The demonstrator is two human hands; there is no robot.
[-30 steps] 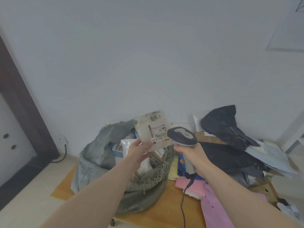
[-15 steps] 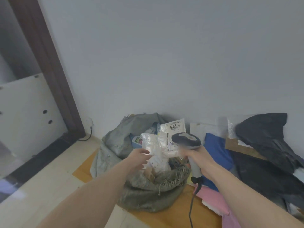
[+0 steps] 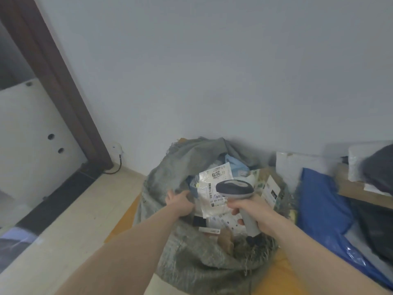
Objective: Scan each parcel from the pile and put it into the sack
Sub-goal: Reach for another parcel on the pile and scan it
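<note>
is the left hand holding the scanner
No, the scanner is gripped by the right hand; the left hand is at the sack.

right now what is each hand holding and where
Right hand holds the grey handheld barcode scanner by its handle. Left hand is at the grey woven sack rim; its grip cannot be told.

We cannot see the left hand's (image 3: 179,202) fingers; they curl out of sight over the sack's (image 3: 191,260) rim, so whether they grip the cloth is unclear. The scanner (image 3: 235,188) covers part of the clear parcel's (image 3: 210,194) label, and its small print is too blurred to read. The scanner's cable is hidden behind the right hand (image 3: 253,211) and forearm. The dark parcel (image 3: 377,169) and blue parcel (image 3: 321,207) are smeared, and the right edge cuts them off.
</note>
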